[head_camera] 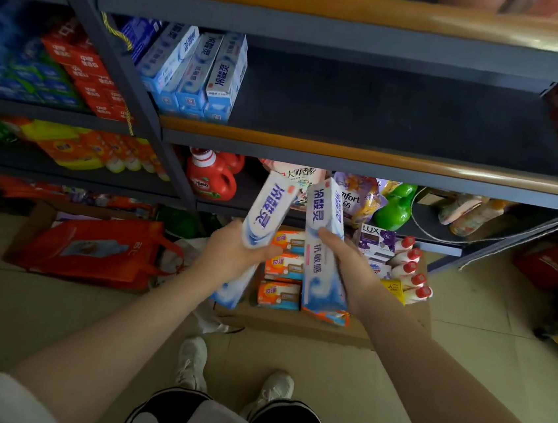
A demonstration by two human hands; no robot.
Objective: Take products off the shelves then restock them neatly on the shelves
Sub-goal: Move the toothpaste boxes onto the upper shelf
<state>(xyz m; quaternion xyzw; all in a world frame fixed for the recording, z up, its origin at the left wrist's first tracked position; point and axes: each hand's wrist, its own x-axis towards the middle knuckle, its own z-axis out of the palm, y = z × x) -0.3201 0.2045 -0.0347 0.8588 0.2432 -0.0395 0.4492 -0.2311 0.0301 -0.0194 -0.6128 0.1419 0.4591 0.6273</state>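
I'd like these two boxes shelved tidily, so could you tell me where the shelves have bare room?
The middle shelf is bare from the row of toothpaste boxes at its left end to the right upright. The shelf below is crowded: red detergent bottle, Comfort pouch, green bottle. The left hand and right hand each hold a toothpaste box.

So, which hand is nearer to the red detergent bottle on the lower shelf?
Left. The left hand is just below and right of the red detergent bottle; the right hand is farther right.
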